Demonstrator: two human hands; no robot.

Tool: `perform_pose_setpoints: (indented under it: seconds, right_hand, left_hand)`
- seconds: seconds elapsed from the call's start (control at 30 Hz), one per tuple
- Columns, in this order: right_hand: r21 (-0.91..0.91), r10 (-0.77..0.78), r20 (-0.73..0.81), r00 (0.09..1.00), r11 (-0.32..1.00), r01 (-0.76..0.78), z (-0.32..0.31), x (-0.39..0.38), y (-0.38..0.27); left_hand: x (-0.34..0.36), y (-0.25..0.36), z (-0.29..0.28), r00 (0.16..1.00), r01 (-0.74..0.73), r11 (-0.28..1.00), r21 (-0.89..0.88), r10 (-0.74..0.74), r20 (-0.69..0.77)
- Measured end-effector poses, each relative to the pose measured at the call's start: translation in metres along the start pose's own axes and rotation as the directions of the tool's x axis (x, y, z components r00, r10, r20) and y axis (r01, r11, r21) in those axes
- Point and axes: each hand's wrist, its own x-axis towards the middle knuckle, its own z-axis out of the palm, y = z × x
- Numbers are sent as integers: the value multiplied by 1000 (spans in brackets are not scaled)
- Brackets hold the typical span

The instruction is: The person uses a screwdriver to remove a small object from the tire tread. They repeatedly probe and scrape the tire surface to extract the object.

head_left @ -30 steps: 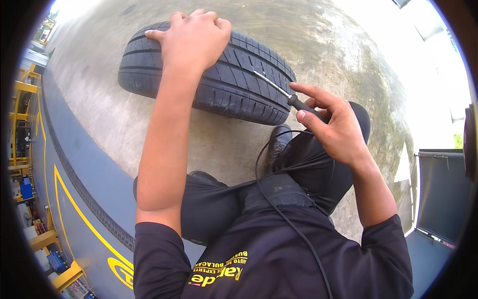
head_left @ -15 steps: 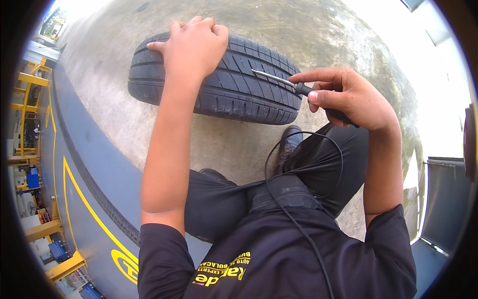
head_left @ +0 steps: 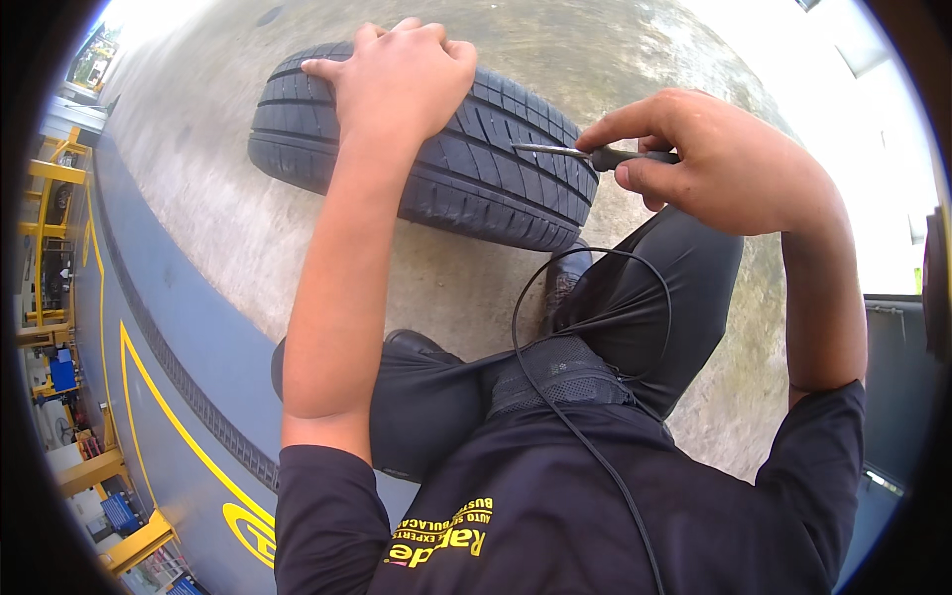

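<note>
A black car tire [head_left: 476,169] stands on its tread on the concrete, its grooved face turned toward me. My left hand [head_left: 402,84] is closed over the tire's upper left part, thumb lying along the tread and the other fingers bent over the far edge, their tips hidden. In my right hand [head_left: 714,159], at the tire's right end, is a screwdriver [head_left: 635,157] with a black handle, pinched between thumb and fingers. Its thin metal shaft points left, the tip at the tread near a groove. Whether the tip touches the rubber I cannot tell.
A black cable [head_left: 585,421] loops from my shirt over my lap. My shoes and bent knees [head_left: 654,307] are close behind the tire. Grey flooring with yellow lines [head_left: 188,416] runs along the left, beside yellow metal racks [head_left: 55,238]. Concrete floor [head_left: 213,109] surrounds the tire.
The tire has tipped slightly, its left end higher in view. My right hand has shifted up and right, and the screwdriver now lies flatter. The left hand stays on the tire.
</note>
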Motion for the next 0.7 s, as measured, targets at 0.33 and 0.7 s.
perform_pose_setpoints:
  seconds: [0.33,0.7]
  right_hand:
    - [310,17,-352,936,946,99,96,-1,35]
    - [784,328,-449,831,-301,542,148,108,57]
  left_hand:
    - [9,1,12,999,-3,1000,-31,5,44]
    - [-10,-5,19,999,-16,998,-67,14,-30]
